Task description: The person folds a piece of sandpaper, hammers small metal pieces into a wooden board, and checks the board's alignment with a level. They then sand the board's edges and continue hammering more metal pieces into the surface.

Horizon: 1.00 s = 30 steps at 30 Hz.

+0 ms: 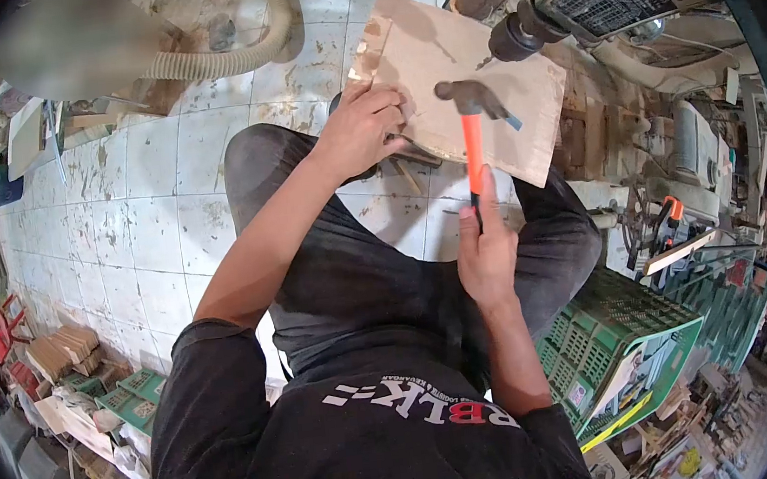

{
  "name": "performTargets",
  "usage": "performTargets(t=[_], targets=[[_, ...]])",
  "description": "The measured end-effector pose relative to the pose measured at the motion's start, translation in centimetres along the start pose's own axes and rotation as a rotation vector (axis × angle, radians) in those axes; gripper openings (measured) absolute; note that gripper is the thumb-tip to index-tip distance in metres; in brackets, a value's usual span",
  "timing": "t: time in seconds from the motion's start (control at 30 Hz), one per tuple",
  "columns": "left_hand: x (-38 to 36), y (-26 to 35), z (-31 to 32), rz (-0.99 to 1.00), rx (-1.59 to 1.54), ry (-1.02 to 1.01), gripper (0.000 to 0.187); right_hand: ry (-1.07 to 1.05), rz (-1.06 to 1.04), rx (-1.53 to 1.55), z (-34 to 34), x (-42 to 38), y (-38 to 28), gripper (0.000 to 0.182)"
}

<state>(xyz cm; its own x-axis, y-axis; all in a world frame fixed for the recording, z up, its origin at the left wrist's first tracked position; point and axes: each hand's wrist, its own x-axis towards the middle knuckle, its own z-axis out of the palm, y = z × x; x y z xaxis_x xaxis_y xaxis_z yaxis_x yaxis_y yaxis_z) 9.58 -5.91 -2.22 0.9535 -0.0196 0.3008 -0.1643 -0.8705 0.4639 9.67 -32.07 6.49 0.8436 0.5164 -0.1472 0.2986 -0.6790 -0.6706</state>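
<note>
My right hand (488, 256) is wrapped round the lower end of a claw hammer (473, 141). The hammer has an orange and black handle, and its metal head is raised over a wooden board (476, 47). My left hand (361, 130) grips the board's near left edge with curled fingers, and whether anything small is between them is hidden. The board is pale, flat and roughly rectangular, tilted in view, lying in front of my knees. A dark curved strip shows along its near edge beside my left fingers.
A drill press chuck (516, 36) overhangs the board's right side, close to the hammer. A ribbed hose (225, 63) curves over the tiled floor (135, 233). At my right stands a green plastic crate (617, 327); wood stacks (64, 353) lie at left.
</note>
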Motion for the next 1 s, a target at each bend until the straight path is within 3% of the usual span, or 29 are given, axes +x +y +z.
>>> performTargets(t=[0.1, 0.17, 0.3, 0.4, 0.47, 0.6, 0.73, 0.8, 1.0], targets=[[0.1, 0.0, 0.0, 0.006, 0.043, -0.021, 0.032, 0.097, -0.006, 0.048, -0.2, 0.5, -0.1, 0.063], [0.2, 0.0, 0.3, 0.018, 0.054, 0.005, 0.031, -0.118, -0.079, -0.113, -0.3, 1.3, 0.6, 0.063], [-0.1, 0.0, 0.3, 0.031, 0.056, 0.04, 0.031, -0.128, 0.051, -0.018, -1.1, 1.1, -0.6, 0.061], [0.0, 0.2, 0.1, 0.007, 0.036, 0.01, 0.031, 0.122, -0.071, 0.085, -0.5, 0.9, -0.1, 0.06], [0.0, 0.1, 0.2, 0.015, 0.039, 0.013, 0.03, -0.081, -0.077, -0.127, 0.0, 1.4, 1.1, 0.062], [0.0, 0.0, 0.5, 0.011, 0.074, 0.041, 0.029, -0.108, -0.017, -0.044, -0.5, 1.6, 0.7, 0.064], [-0.1, 0.2, 0.2, -0.006, 0.061, 0.003, 0.031, 0.175, -0.135, 0.016, 0.6, 1.1, 1.2, 0.062], [0.0, 0.1, 0.2, 0.011, 0.068, -0.009, 0.031, -0.105, -0.11, -0.083, 0.7, 1.6, 2.2, 0.062], [0.0, 0.4, 0.0, -0.015, 0.058, 0.014, 0.029, -0.007, -0.045, -0.036, 0.9, 0.9, 1.6, 0.062]])
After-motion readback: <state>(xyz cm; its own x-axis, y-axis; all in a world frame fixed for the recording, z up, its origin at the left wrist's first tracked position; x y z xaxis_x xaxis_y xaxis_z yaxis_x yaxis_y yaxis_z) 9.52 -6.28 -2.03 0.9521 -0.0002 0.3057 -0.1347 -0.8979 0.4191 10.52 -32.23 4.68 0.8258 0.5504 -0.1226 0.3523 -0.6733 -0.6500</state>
